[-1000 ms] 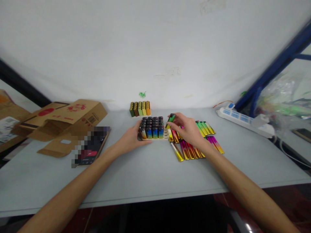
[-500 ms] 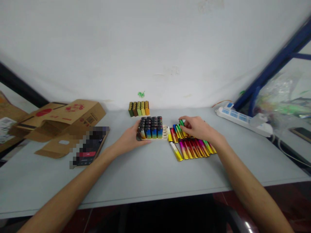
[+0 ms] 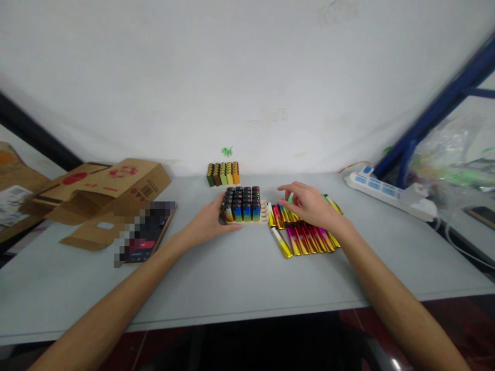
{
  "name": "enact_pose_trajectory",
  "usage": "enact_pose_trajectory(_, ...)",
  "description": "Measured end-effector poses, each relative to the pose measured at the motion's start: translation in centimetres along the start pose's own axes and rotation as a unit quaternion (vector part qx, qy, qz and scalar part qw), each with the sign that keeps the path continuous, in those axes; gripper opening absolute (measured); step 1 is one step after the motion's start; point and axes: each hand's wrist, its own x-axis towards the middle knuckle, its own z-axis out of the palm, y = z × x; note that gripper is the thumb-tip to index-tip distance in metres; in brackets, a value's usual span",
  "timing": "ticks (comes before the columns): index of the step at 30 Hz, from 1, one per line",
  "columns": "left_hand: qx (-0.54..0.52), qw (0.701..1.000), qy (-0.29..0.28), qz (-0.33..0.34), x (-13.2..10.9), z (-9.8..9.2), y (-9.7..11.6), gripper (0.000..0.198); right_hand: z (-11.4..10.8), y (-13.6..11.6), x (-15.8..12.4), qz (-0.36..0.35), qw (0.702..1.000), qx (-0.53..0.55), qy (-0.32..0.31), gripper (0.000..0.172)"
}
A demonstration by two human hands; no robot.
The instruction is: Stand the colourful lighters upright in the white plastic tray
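Right hand [image 3: 309, 203] shifted slightly left over the loose lighters [image 3: 309, 239] since the last frame

From my remote seat I saw them lying under and in front of its palm, right of the tray's [image 3: 264, 210] right edge, long axes running roughly from the table's [image 3: 251, 278] near edge toward its far one; its fingers were curled and parted, though I couldn't tell whether they pinched one; the left hand [image 3: 207, 224], nearer the tray, clasped its left end.

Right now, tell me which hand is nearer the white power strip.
Right. The right hand is over the shiny pieces, left of the power strip; the left hand is farther left, holding the tray of lighters.
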Motion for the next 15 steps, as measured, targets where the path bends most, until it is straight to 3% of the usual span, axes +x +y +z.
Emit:
enact_pose_trajectory(4,-0.010,1.000,0.001,0.010,0.0,0.1,-0.1,0.108,2.4,-1.7,0.4,-0.036,0.996,0.077,0.004,0.070)
enact_pose_trajectory(8,-0.016,1.000,0.005,0.020,0.2,0.1,-0.4,0.106,4.2,-2.3,0.9,-0.028,0.990,0.136,-0.022,0.093)
enact_pose_trajectory(12,-0.017,0.999,0.011,0.026,0.2,0.2,-0.5,0.106,4.7,-2.3,1.5,-0.019,0.981,0.185,-0.050,0.106)
enact_pose_trajectory(15,-0.024,0.999,0.014,0.031,0.2,0.2,-0.4,0.105,4.9,-2.3,2.2,-0.007,0.982,0.181,-0.054,0.104)
